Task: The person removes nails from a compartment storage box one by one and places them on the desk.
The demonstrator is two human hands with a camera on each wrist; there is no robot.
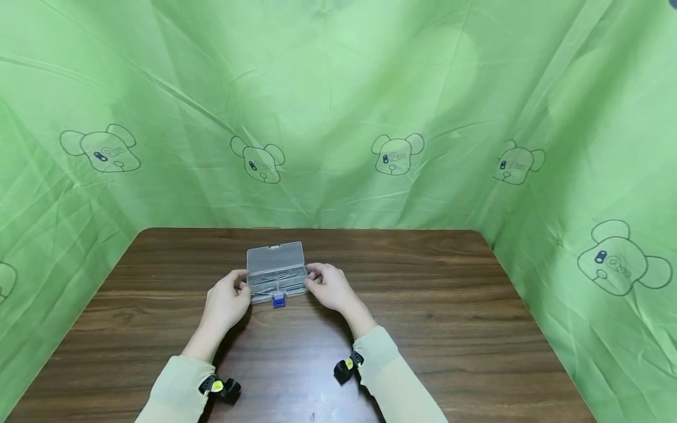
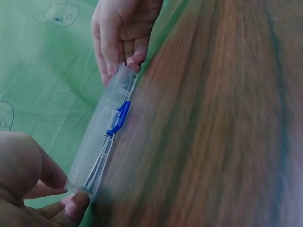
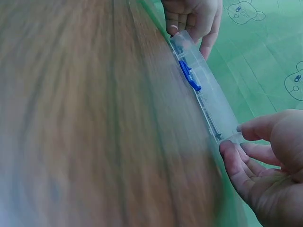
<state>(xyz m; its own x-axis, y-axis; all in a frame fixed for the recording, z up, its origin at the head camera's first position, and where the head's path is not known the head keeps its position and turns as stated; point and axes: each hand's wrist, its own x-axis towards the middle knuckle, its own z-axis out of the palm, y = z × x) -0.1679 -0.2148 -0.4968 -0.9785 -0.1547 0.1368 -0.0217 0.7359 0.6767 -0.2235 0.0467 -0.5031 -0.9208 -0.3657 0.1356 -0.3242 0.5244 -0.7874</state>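
A curtained-off booth: green printed fabric from nine through twelve to three o'clock, a wood-grain surface at six.

Right hand pinching one end of the clear case, left hand at the other, blue latch between them!

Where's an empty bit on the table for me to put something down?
The biggest bare patch of table is right of the right hand. There's room left of the left hand too. Only a thin strip shows between the clear box and green cloth. It's crowded around the box: hands hold both ends.
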